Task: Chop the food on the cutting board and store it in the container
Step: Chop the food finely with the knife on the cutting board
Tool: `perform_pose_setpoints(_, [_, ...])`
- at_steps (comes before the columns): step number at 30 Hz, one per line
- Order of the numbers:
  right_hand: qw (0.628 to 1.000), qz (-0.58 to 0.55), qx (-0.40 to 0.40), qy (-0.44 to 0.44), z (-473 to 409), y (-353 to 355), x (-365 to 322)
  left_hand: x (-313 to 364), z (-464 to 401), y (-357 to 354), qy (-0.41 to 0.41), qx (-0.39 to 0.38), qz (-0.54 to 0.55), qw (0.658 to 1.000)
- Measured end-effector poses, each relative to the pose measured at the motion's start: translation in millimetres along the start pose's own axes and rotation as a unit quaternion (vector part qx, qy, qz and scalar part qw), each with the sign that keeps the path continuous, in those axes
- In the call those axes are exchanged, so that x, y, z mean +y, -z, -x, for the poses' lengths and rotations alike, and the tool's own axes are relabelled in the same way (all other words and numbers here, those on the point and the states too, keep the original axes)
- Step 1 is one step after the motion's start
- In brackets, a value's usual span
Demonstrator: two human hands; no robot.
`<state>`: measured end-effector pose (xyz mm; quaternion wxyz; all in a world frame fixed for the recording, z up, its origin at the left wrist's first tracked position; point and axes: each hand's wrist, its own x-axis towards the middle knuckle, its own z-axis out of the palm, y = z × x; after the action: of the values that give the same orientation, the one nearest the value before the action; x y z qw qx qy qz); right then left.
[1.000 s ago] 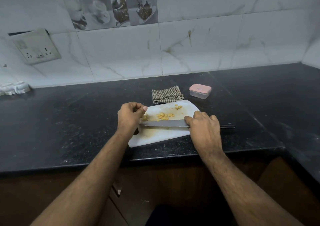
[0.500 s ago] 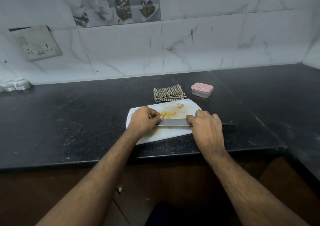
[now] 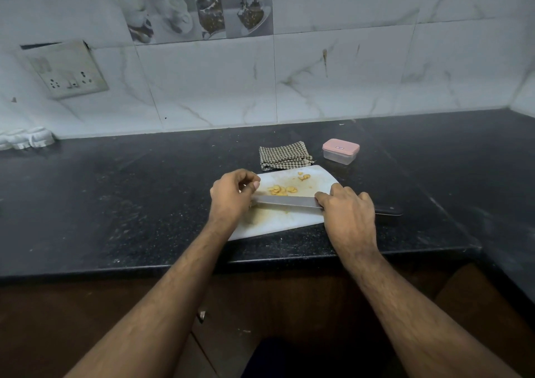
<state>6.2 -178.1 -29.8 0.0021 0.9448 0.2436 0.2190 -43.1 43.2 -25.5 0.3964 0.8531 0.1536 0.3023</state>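
A white cutting board [image 3: 282, 221] lies on the black counter near its front edge. Small yellow food pieces [image 3: 282, 190] sit in a heap at its middle, and a few more [image 3: 304, 176] lie toward the far edge. A long knife [image 3: 289, 201] lies across the board, its black handle end sticking out to the right. My right hand [image 3: 350, 215] grips the knife where blade meets handle. My left hand [image 3: 231, 196] is curled over the blade's tip, thumb pointing at the food. The clear container with a pink lid [image 3: 341, 150] stands closed behind the board, to the right.
A folded checked cloth [image 3: 282, 155] lies just behind the board. A wall socket [image 3: 69, 70] is on the tiled wall at left, with white objects [image 3: 26, 140] at the counter's back left. The counter [image 3: 144, 204] turns a corner on the right.
My left hand slid right along the blade toward the food, then back to the tip. The knife and my right hand stayed nearly still.
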Motion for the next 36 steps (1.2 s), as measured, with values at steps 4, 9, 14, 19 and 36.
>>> perform_pose_setpoints(4, [0.999, -0.023, -0.025, -0.020, 2, 0, 0, 0, 16, -7, -0.123, 0.069, -0.043, 0.989])
perform_pose_setpoints(9, [0.997, -0.045, -0.030, -0.049, 0, -2, -1, 8, 29, -14, -0.202, -0.004, -0.129, 0.971])
perform_pose_setpoints(14, [0.998, -0.046, -0.025, -0.044, -1, -2, -1, 10, 27, -24, -0.153, -0.144, -0.173, 0.962])
perform_pose_setpoints(19, [0.997, -0.054, -0.029, -0.042, -4, -4, 0, 11, 20, -28, -0.025, -0.217, -0.072, 0.973])
perform_pose_setpoints(36, [0.996, -0.049, -0.019, -0.068, -5, -9, 0, 6, 6, -28, -0.003, 0.008, -0.169, 0.986])
